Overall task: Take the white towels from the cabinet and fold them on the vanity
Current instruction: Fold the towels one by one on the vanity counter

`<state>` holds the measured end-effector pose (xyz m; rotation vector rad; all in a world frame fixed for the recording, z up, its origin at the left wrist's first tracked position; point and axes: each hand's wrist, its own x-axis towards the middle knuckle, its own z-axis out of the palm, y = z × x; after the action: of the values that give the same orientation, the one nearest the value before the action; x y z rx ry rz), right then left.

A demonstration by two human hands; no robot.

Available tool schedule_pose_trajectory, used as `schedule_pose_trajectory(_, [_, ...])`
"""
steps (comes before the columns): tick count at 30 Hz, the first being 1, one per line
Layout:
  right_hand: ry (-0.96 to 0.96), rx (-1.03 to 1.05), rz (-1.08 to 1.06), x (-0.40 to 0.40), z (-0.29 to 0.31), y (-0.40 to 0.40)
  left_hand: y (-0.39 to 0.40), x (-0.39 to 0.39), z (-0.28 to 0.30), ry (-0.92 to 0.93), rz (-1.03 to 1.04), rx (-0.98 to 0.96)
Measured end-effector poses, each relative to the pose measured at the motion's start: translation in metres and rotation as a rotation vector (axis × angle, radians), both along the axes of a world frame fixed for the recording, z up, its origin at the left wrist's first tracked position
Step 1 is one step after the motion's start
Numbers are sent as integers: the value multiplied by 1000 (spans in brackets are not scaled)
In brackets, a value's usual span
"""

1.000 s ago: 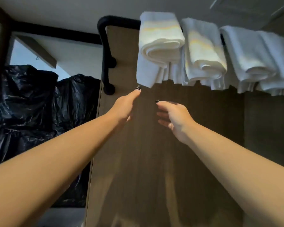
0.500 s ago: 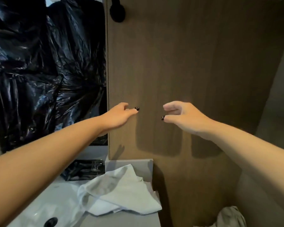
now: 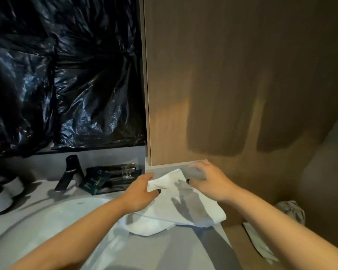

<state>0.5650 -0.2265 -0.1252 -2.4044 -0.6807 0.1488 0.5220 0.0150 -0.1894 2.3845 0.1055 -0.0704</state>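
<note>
White terry, the towel (image 3: 181, 207) lies rumpled on the grey vanity top (image 3: 164, 248), its far corner close to the wooden cabinet side (image 3: 232, 84) and its near edge spilling toward the basin (image 3: 47, 217). Left hand (image 3: 140, 193) rests on the towel's left edge with fingers curled onto the cloth, apparently gripping it, though the grip itself is partly hidden. Right hand (image 3: 207, 182) is blurred above the far corner, fingers spread and relaxed, thumb near the cloth; I cannot tell whether it touches. Black plastic sheeting (image 3: 62, 75) covers the wall behind the sink. A dark tap (image 3: 68, 172), dark sachets (image 3: 98, 182) and white cups (image 3: 0, 197) stand behind the basin.
</note>
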Motion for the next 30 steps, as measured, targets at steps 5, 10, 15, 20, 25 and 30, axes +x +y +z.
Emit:
schedule_pose_trajectory(5, [101,-22,-106,0,-33,12,26,30,-42,-44,62,23])
schedule_pose_trajectory(10, [70,-221,-58,0,-39,-4,40,58,-68,109,175,38])
schedule_pose_trajectory(15, [71,-231,-66,3,-33,-11,46,57,-82,336,173,-162])
schedule_pose_trajectory(20, [37,-345,54,-3,-40,16,26,26,-85,240,-10,-140])
schedule_pose_trajectory(25, [-49,-567,177,-27,-48,34,0,-9,-80,59,62,-238])
schedule_pose_trajectory(30, [-107,-441,168,-55,-40,14,-21,-52,-48,-145,142,-550])
